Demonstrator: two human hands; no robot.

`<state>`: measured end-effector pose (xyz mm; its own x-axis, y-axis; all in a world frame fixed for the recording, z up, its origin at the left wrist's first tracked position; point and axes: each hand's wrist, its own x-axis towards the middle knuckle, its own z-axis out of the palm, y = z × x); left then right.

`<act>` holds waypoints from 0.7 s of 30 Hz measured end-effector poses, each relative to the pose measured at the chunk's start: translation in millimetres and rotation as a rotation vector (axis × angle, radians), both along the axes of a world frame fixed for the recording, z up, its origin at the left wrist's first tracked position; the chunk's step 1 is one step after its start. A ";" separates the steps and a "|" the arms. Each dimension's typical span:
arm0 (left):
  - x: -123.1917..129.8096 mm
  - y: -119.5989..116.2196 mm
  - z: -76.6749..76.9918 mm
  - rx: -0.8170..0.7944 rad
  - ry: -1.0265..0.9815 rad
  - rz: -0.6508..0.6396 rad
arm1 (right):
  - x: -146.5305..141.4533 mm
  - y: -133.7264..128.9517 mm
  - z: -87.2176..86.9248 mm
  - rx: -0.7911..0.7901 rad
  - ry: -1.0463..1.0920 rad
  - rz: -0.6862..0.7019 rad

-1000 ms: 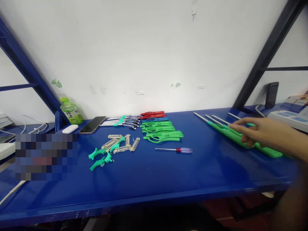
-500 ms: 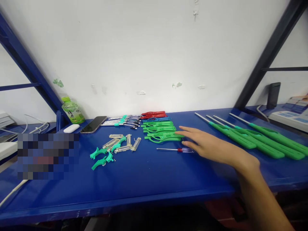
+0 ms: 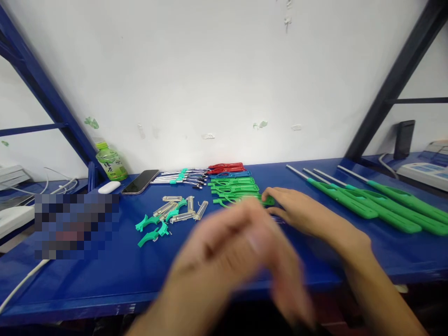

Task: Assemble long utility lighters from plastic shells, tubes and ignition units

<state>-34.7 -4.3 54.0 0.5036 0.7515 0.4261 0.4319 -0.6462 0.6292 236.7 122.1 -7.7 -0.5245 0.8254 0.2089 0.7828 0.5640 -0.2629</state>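
My right hand has its fingers curled round the near end of the closest green handle shell in the middle row. Across the foreground, blurred and close to the camera, my left hand is bent at the fingers; whether it holds anything cannot be made out. Behind it lie more green shells, blue shells and red shells. The screwdriver is mostly hidden by my hands.
Several green lighters with metal rods lie at the right. Clear tanks and teal pieces lie left of centre. Behind them are metal rods with wires, a phone, a white case and a bottle.
My left hand has come into view from below. The fingers of my right hand have curled in at the nearest green shell. The view has shifted slightly.
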 end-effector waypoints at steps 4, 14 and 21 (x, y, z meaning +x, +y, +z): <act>-43.6 85.7 31.0 0.228 0.097 0.579 | -1.3 -0.9 4.2 0.018 0.005 -0.033; -163.1 213.0 -11.7 0.084 0.758 0.669 | -12.1 -13.3 24.9 0.106 0.107 -0.080; -172.7 225.4 -29.7 0.059 0.928 0.573 | -15.7 -16.6 28.1 0.094 0.147 -0.050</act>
